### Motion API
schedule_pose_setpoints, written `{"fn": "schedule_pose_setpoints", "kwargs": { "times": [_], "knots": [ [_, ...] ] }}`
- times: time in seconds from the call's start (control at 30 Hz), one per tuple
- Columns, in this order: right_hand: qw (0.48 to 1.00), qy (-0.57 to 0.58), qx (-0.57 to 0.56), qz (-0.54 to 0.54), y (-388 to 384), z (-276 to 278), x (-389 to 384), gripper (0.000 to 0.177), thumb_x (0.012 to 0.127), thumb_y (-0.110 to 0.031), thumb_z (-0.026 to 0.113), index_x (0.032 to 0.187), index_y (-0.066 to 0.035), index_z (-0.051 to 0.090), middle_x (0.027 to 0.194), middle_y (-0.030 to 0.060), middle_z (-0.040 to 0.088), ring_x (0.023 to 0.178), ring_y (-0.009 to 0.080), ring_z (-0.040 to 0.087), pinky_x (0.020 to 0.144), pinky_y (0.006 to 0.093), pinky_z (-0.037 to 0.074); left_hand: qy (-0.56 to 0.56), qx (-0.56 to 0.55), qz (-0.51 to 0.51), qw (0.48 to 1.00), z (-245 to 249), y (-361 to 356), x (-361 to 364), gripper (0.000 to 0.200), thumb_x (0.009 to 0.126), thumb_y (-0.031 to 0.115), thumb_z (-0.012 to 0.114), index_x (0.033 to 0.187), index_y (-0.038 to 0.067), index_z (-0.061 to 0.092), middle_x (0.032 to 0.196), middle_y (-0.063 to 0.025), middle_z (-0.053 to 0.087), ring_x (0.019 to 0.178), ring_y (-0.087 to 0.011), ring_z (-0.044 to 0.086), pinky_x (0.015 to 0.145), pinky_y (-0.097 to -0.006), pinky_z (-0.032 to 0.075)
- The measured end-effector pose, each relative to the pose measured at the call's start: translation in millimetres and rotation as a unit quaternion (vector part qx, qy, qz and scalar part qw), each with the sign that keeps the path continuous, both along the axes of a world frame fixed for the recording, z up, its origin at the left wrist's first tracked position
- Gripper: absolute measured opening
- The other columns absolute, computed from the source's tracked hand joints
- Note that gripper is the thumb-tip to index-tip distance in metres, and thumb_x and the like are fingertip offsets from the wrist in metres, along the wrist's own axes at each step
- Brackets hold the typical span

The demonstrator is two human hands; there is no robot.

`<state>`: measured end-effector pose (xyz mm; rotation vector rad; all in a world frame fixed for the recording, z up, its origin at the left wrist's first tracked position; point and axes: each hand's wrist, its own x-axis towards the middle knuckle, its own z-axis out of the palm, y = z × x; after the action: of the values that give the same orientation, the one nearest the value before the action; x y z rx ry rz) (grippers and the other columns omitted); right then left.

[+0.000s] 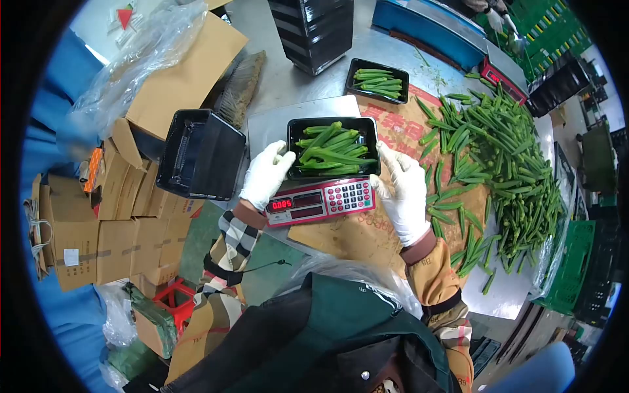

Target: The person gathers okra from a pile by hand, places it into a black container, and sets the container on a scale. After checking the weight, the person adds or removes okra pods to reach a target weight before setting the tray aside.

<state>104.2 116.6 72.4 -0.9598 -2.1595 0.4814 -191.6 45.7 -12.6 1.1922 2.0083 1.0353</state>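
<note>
A black plastic tray (333, 174) filled with green okra (334, 148) sits on the metal plate of a weighing scale (321, 202), whose red display reads 0.085. My left hand (267, 173), in a white glove, has its thumb and fingers curled at the tray's left edge. At the right edge is my right hand (403, 187), also gloved; its thumb and forefinger are spread apart, close to or touching the rim. A second black tray (351, 88) with okra stands beyond the scale. To the right lies a big heap of loose okra (517, 170).
Nested black trays (208, 154) stand left of the scale, and another tall stack (313, 33) at the back. Brown printed paper (367, 232) covers part of the metal table. Cardboard boxes (118, 242) fill the left side. Green crates (570, 262) stand right; a gloved co-worker's hand (495, 21) shows far back.
</note>
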Motion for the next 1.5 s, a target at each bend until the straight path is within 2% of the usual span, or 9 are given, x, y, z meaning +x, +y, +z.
{"fn": "schedule_pose_setpoints", "kwargs": {
  "times": [0.13,0.4,0.47,0.83,1.03,1.07,1.2,1.43,1.5],
  "knots": [
    [0.996,-0.072,-0.006,-0.047,-21.7,-49.1,33.0,0.053,0.082,-0.012,0.079,0.133,-0.012,0.066,0.108,0.0128,0.069,0.096,0.0310,0.063,0.087,0.0416,0.051,-0.131,0.063,0.054,0.988,21.7,-7.7,-18.9,0.036,0.100,0.022,0.065,0.130,0.002,0.064,0.090,-0.0046,0.069,0.071,-0.0081,0.061,0.066,-0.0250,0.051],
    [0.925,-0.028,-0.333,-0.179,-147.7,-198.6,161.3,0.020,0.092,-0.008,0.071,0.112,-0.004,0.074,0.104,0.0124,0.074,0.098,0.0224,0.069,0.090,0.0336,0.054,-0.140,0.064,0.067,0.986,50.8,1.5,-36.1,0.035,0.103,0.021,0.063,0.132,0.002,0.062,0.108,-0.0032,0.069,0.088,-0.0086,0.066,0.074,-0.0230,0.053],
    [0.910,0.101,-0.344,-0.210,-159.3,-214.2,165.6,0.018,0.092,-0.008,0.071,0.109,-0.003,0.074,0.101,0.0114,0.075,0.091,0.0170,0.069,0.085,0.0304,0.054,-0.145,0.049,0.046,0.987,52.1,7.9,-34.1,0.036,0.102,0.021,0.063,0.133,0.002,0.062,0.109,-0.0033,0.069,0.088,-0.0089,0.066,0.075,-0.0231,0.052],
    [0.874,0.020,-0.386,-0.295,-140.1,-214.8,157.1,0.015,0.088,-0.020,0.081,0.090,-0.007,0.074,0.070,0.0024,0.070,0.063,0.0075,0.061,0.063,0.0273,0.050,-0.052,-0.027,-0.089,0.994,12.1,24.6,-10.1,0.047,0.094,0.034,0.072,0.127,0.002,0.063,0.090,-0.0120,0.069,0.079,-0.0187,0.065,0.075,-0.0337,0.054],
    [0.857,-0.028,-0.391,-0.335,-137.6,-210.5,151.5,0.024,0.087,-0.034,0.079,0.082,-0.011,0.073,0.073,0.0091,0.072,0.065,0.0246,0.068,0.066,0.0364,0.055,-0.030,-0.038,-0.124,0.991,7.7,77.1,-6.3,0.028,0.093,0.022,0.066,0.105,-0.003,0.064,0.086,-0.0148,0.067,0.077,-0.0230,0.065,0.069,-0.0374,0.054],
    [0.876,-0.064,-0.356,-0.320,-136.3,-208.8,149.1,0.025,0.087,-0.036,0.077,0.081,-0.012,0.074,0.075,0.0094,0.073,0.068,0.0280,0.070,0.068,0.0393,0.055,-0.254,-0.074,-0.086,0.960,25.7,88.8,4.9,0.028,0.095,0.022,0.065,0.109,-0.002,0.063,0.090,-0.0135,0.066,0.080,-0.0224,0.066,0.063,-0.0379,0.059],
    [0.881,-0.197,-0.329,-0.277,-133.6,-187.7,147.7,0.041,0.092,-0.053,0.058,0.093,-0.016,0.076,0.093,0.0110,0.075,0.088,0.0358,0.072,0.079,0.0498,0.056,-0.326,-0.039,-0.058,0.943,42.5,169.0,26.1,0.030,0.096,0.022,0.065,0.118,0.004,0.059,0.111,-0.0132,0.061,0.100,-0.0273,0.063,0.077,-0.0488,0.058],
    [0.868,-0.090,-0.368,-0.321,-138.6,-192.8,143.2,0.037,0.091,-0.048,0.064,0.091,-0.012,0.070,0.091,0.0133,0.074,0.089,0.0371,0.070,0.078,0.0472,0.055,-0.232,0.022,-0.123,0.965,-100.5,371.9,-25.3,0.018,0.097,0.015,0.058,0.107,0.000,0.056,0.096,-0.0149,0.063,0.073,-0.0251,0.060,0.057,-0.0428,0.053],
    [0.865,-0.088,-0.374,-0.322,-139.2,-188.1,144.0,0.037,0.091,-0.048,0.064,0.094,-0.012,0.071,0.092,0.0126,0.074,0.090,0.0367,0.070,0.078,0.0461,0.055,-0.191,-0.024,-0.175,0.966,-81.6,369.5,-15.7,0.040,0.096,0.025,0.063,0.127,0.003,0.049,0.118,-0.0199,0.056,0.100,-0.0286,0.056,0.081,-0.0404,0.046]
  ]
}}
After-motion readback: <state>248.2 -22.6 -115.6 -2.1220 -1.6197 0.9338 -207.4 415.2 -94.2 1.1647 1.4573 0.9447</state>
